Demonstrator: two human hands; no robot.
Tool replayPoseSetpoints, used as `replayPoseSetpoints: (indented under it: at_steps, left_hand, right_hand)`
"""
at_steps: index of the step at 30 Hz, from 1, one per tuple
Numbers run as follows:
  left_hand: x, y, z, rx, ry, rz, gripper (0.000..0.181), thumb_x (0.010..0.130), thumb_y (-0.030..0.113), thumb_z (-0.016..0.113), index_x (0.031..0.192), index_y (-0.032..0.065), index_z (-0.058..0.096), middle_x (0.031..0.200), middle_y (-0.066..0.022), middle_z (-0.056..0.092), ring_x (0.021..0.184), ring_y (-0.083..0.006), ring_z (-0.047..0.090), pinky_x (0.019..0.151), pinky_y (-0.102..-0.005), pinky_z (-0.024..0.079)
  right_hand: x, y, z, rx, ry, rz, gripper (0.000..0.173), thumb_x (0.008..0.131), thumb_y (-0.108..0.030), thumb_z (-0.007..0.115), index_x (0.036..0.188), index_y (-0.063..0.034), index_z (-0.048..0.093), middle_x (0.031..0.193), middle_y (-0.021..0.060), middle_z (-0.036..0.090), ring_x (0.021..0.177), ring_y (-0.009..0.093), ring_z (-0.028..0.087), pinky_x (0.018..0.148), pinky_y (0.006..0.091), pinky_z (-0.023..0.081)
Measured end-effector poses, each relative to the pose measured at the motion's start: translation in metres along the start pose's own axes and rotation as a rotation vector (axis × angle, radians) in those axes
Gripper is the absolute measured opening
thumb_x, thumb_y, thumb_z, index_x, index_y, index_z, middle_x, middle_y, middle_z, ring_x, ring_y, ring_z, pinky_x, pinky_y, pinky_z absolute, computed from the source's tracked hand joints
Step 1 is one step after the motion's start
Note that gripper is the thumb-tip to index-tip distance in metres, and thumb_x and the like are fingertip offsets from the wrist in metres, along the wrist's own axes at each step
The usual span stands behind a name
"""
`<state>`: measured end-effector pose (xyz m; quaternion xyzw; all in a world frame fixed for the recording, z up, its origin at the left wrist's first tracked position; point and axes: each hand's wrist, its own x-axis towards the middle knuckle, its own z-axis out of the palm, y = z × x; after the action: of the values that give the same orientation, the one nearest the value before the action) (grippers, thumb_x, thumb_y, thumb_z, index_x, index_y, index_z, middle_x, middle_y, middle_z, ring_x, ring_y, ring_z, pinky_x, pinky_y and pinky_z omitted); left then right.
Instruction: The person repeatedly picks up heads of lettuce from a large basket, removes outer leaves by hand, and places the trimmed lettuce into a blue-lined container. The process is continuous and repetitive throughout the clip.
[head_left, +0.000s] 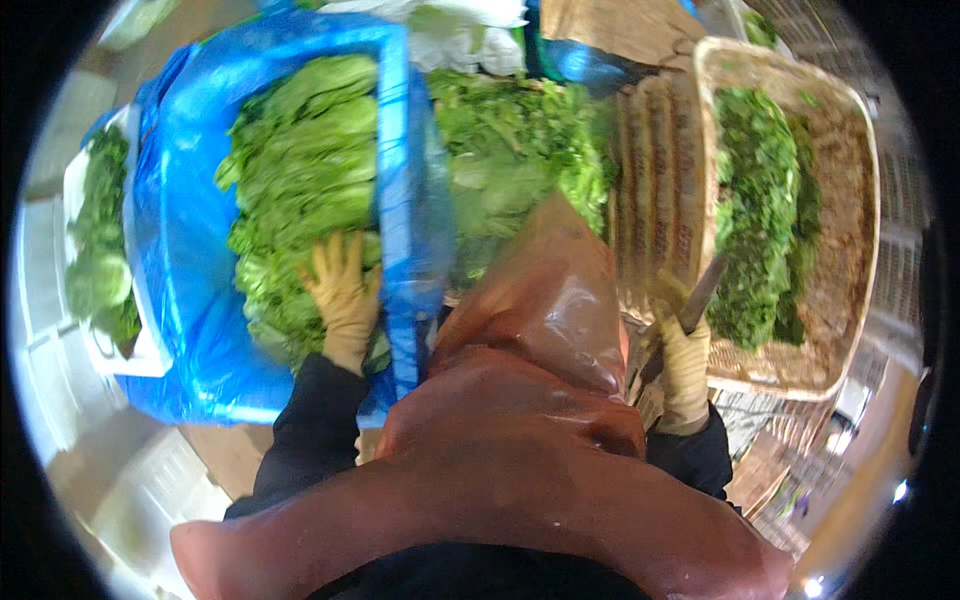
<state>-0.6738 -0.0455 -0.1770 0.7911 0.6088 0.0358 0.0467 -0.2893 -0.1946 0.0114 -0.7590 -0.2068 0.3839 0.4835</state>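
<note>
My left hand (343, 289), in a yellow rubber glove, lies spread on leafy green lettuce (307, 165). That lettuce lies in rows inside a container lined with blue plastic film (199, 150). In a matching glove, my right hand (682, 360) is closed around a knife (702, 296) whose blade points up and to the right. This hand is beside the near left edge of a pale, dirt-stained basket (840, 225). Dark green leafy vegetables (754, 217) fill the left side of the basket.
Between the two containers lies more loose leafy greens (510, 150). Several stacked brown baskets (652, 172) stand left of the stained basket. At far left, a white box (150, 330) holds greens. My reddish-brown apron (517, 450) fills the lower middle.
</note>
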Motion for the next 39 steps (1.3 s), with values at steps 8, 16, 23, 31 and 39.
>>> replayPoseSetpoints:
  at_steps: [8,16,23,31,39]
  left_hand:
    - [0.036,0.081,-0.085,-0.269,0.074,0.260,0.061,0.083,0.024,0.071,0.139,0.0073,0.055,0.146,-0.0160,0.051,0.141,-0.0409,0.039,0.117,-0.0623,0.019]
    - [0.122,0.222,-0.123,-0.516,0.081,0.666,0.061,0.081,0.021,0.073,0.137,0.0052,0.056,0.143,-0.0184,0.052,0.139,-0.0423,0.042,0.116,-0.0591,0.024]
    - [0.198,0.405,-0.130,-0.738,0.023,1.014,0.059,0.076,0.007,0.074,0.132,-0.0020,0.058,0.135,-0.0238,0.058,0.129,-0.0456,0.051,0.113,-0.0497,0.038]
    - [0.278,0.709,-0.103,-0.675,-0.049,1.343,0.055,0.077,0.018,0.079,0.126,-0.0022,0.061,0.133,-0.0231,0.060,0.130,-0.0440,0.049,0.111,-0.0494,0.040]
    - [0.289,0.873,-0.046,-0.168,-0.177,1.168,0.085,0.069,0.056,0.083,0.136,0.0113,0.055,0.138,-0.0135,0.056,0.140,-0.0321,0.040,0.111,-0.0722,0.027]
  right_hand:
    - [0.018,0.033,-0.065,0.037,0.155,0.249,0.036,0.096,-0.006,0.066,0.132,-0.0083,0.064,0.106,0.0043,0.073,0.052,0.008,0.055,0.045,0.0222,0.044]
    - [-0.031,0.052,-0.124,0.453,0.140,0.395,0.046,0.092,-0.006,0.068,0.137,-0.0025,0.058,0.125,0.0115,0.070,0.065,0.011,0.064,0.057,0.0217,0.050]
    - [0.054,0.091,-0.226,-0.497,0.640,0.154,0.038,0.084,0.000,0.058,0.121,-0.0044,0.068,0.089,0.0206,0.074,0.080,0.035,0.072,0.067,0.0396,0.054]
    - [0.217,0.096,-0.420,-0.690,0.707,0.719,0.077,0.081,-0.014,0.067,0.154,-0.0215,0.042,0.133,0.0197,0.064,0.119,0.033,0.064,0.102,0.0403,0.050]
    - [0.221,0.116,-0.437,-0.760,0.656,0.631,0.081,0.072,-0.016,0.071,0.148,-0.0190,0.046,0.136,0.0156,0.058,0.125,0.040,0.054,0.107,0.0452,0.043]
